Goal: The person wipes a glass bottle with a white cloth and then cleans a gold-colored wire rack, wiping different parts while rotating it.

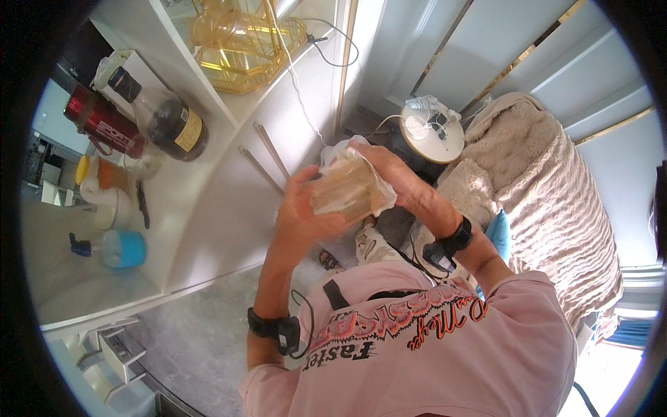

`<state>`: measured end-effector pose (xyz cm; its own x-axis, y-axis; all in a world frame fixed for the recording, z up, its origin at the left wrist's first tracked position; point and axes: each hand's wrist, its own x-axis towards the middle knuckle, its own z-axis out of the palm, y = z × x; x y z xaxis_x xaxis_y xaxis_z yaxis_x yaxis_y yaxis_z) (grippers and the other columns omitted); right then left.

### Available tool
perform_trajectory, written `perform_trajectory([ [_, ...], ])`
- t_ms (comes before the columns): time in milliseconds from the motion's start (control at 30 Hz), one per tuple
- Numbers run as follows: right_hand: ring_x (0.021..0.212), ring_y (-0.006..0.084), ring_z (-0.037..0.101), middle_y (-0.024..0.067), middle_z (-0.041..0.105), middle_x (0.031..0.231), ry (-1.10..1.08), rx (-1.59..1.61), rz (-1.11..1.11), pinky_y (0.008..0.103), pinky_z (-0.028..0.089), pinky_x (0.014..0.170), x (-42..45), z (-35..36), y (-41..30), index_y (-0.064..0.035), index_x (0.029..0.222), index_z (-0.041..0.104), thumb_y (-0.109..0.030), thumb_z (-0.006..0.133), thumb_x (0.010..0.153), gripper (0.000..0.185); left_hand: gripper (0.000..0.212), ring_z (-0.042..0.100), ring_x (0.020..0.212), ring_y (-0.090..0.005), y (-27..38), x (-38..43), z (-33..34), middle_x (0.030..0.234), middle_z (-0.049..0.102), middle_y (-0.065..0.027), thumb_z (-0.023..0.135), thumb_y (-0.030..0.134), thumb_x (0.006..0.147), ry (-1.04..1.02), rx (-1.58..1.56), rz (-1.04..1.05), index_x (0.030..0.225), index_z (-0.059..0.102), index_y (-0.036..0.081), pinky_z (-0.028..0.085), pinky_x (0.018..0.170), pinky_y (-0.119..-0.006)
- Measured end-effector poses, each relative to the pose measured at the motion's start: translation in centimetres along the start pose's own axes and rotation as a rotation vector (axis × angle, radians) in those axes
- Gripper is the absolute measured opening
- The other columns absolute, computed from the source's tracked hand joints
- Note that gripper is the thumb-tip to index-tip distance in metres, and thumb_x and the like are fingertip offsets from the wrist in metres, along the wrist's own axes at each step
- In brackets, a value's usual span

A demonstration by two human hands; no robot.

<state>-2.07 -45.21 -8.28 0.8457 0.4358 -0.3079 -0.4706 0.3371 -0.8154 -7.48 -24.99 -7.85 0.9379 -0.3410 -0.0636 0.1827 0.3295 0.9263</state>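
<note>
Both hands hold a translucent amber container in front of my body, partly wrapped in a thin white sheet of cloth, paper or plastic. My left hand grips its left and lower side, thumb raised along the edge. My right hand grasps the upper right side and presses the white material against it. Blur hides the container's exact shape, and its contents cannot be made out. Beyond it, to the left, are two long metal handles of a white curved cabinet.
On the cabinet's shelf stand a dark liquor bottle, a red flask, a yellow-lidded jar, a knife and a blue pump bottle. A gold-rimmed tray holds amber glassware. A round side table and a beige blanket lie right.
</note>
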Motion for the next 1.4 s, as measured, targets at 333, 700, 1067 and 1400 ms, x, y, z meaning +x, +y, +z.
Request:
perform_trajectory([
  [333, 0.118, 0.0219, 0.048, 0.0086, 0.051, 0.125, -0.116, 0.116, -0.17, 0.0395, 0.036, 0.103, -2.7, 1.1, -1.2, -0.0012, 0.136, 0.037, -0.008, 0.055, 0.087, 0.052, 0.055, 0.051, 0.117, -0.0289, -1.7, 1.3, -0.8, 0.131, 0.047, -0.0172, 0.054, 0.032, 0.092, 0.223, -0.539, -0.024, 0.136, 0.038, 0.003, 0.051, 0.085, -0.044],
  [700, 0.089, 0.0212, 0.056, 0.0032, 0.059, 0.09, 0.142, -1.47, -0.997, 0.0315, 0.042, 0.075, -4.2, 2.6, -3.4, -0.0119, 0.093, 0.065, 0.002, 0.069, 0.063, 0.034, 0.047, 0.057, 0.107, -0.0309, -2.6, 0.7, -0.9, 0.122, 0.055, -0.0142, 0.049, 0.038, 0.094, 0.218, -0.609, -0.183, 0.126, 0.047, 0.003, 0.053, 0.077, -0.044],
  [1067, 0.087, 0.016, 0.062, 0.0048, 0.064, 0.098, -0.054, -0.806, -0.384, 0.0283, 0.049, 0.077, -4.6, 2.6, -2.3, -0.0024, 0.107, 0.062, -0.004, 0.065, 0.083, 0.024, 0.046, 0.061, 0.094, -0.025, -2.1, 0.9, -0.2, 0.113, 0.06, -0.012, 0.046, 0.041, 0.095, 0.094, -0.465, -0.145, 0.121, 0.049, 0.003, 0.051, 0.072, -0.037],
  [1400, 0.113, 0.0164, 0.049, 0.0056, 0.054, 0.117, -0.332, -0.811, -0.355, 0.0286, 0.039, 0.096, -5.0, 3.6, -3.0, -0.0024, 0.128, 0.044, -0.007, 0.061, 0.09, 0.042, 0.046, 0.059, 0.101, -0.0204, -1.7, 1.2, -0.5, 0.115, 0.059, -0.0088, 0.045, 0.044, 0.095, 0.108, -0.519, -0.144, 0.121, 0.05, 0.006, 0.05, 0.079, -0.037],
])
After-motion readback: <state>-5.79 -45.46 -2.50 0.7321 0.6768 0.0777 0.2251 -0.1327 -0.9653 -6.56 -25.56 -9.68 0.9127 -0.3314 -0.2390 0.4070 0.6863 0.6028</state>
